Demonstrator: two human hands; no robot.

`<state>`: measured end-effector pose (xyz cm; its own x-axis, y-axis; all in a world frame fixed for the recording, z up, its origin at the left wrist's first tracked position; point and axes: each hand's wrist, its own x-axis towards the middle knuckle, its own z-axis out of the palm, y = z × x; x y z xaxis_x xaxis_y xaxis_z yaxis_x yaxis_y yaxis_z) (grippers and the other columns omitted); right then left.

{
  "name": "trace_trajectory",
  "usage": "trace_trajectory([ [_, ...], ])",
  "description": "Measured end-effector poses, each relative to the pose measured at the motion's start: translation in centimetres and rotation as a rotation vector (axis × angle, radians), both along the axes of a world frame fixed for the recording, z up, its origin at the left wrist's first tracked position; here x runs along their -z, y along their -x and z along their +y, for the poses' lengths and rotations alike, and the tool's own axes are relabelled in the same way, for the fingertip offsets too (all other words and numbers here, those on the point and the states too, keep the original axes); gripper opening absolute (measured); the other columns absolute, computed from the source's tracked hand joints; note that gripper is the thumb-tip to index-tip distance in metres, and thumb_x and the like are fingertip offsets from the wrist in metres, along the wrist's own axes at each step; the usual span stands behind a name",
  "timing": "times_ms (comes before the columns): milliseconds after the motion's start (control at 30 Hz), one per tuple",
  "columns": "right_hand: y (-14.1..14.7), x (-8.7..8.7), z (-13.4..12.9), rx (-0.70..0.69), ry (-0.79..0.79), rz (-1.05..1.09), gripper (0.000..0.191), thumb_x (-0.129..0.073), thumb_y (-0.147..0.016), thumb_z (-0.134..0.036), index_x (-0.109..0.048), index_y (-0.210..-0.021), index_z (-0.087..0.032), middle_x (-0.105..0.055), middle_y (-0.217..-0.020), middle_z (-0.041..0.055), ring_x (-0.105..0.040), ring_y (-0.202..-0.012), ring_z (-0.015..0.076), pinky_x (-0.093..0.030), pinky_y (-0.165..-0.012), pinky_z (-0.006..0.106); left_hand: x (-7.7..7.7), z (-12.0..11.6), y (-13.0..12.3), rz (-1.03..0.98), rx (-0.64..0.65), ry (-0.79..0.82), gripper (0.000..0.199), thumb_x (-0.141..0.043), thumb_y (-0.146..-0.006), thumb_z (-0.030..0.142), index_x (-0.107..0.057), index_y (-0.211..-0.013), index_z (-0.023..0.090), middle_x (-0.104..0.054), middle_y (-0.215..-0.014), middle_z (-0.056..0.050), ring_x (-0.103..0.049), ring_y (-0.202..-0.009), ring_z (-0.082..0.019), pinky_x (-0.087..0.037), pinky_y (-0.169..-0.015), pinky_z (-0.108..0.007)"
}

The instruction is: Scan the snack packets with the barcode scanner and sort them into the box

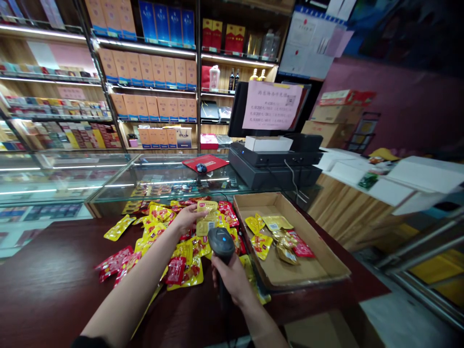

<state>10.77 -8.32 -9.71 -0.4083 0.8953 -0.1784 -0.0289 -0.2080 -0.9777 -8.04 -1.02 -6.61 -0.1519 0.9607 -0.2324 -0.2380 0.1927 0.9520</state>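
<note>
- Head view, step in hand: the work looks to be at the scanning of one gold packet, which the left hand holds out before a barcode scanner in the right hand.
- What the next move calls for, as a judgement: the packet's code should face the scanner's window, both hands steady and no finger across the print. A pale patch low on the packet may be that code; it is too small to read.
- Left fingers: they pinch the packet by its left side, so it sits at about 3 o'clock from the hand, touching the fingertips, its broad face turned toward the wearer.
- Right fingers: they wrap the scanner's handle, thumb toward 11 o'clock; whether a finger presses the trigger, I cannot tell. A blue light shows on the scanner's head.
- Packet to scanner: the scanner's head is at 5 o'clock from the packet, close to its lower edge; whether they touch is unclear.
- Around the hands: a loose heap of yellow and red packets spreads over the dark counter, from 9 to 11 o'clock of the scanner and partly under the left arm.
- At 3 o'clock from the scanner is a shallow cardboard tray with several gold, yellow and red packets inside.
</note>
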Motion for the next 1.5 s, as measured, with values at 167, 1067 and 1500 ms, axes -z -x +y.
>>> trace_trajectory([
  [167, 0.0, 0.1, 0.0, 0.002, 0.021, -0.007, 0.029, -0.060, -0.070, -0.044, -0.051, -0.062, -0.018, -0.048, -0.039, -0.0065, -0.041, -0.032, 0.0079, -0.035, -0.035, 0.019, -0.1, 0.0, 0.1, 0.053, 0.019, -0.012, 0.058, -0.083, -0.052, 0.036, -0.063, -0.102, 0.015, -0.070, -0.091, -0.009, -0.066, -0.070, -0.018, -0.051, -0.053, -0.024],
  [1067, -16.7, -8.0, 3.4, 0.302, 0.368, 0.392, 0.018, -0.064, -0.067, -0.014, -0.067, -0.084, -0.013, -0.070, -0.084, 0.0085, -0.067, -0.080, 0.0194, -0.053, -0.077, 0.031, -6.6, 1.1, -13.5, -0.282, 0.849, 0.309, 0.068, -0.038, -0.078, 0.069, -0.058, -0.108, 0.011, -0.060, -0.114, -0.019, -0.057, -0.107, -0.030, -0.050, -0.078, -0.041],
  [1500, -22.1, -6.0, 3.3, 0.507, 0.304, 0.322, 0.025, -0.070, -0.064, -0.017, -0.067, -0.088, -0.013, -0.070, -0.093, 0.0118, -0.067, -0.087, 0.0236, -0.055, -0.077, 0.034, -4.4, 4.0, -17.9, -0.159, 0.776, 0.409, 0.061, -0.046, -0.076, 0.064, -0.056, -0.106, 0.012, -0.040, -0.138, -0.023, -0.032, -0.130, -0.036, -0.047, -0.083, -0.051],
])
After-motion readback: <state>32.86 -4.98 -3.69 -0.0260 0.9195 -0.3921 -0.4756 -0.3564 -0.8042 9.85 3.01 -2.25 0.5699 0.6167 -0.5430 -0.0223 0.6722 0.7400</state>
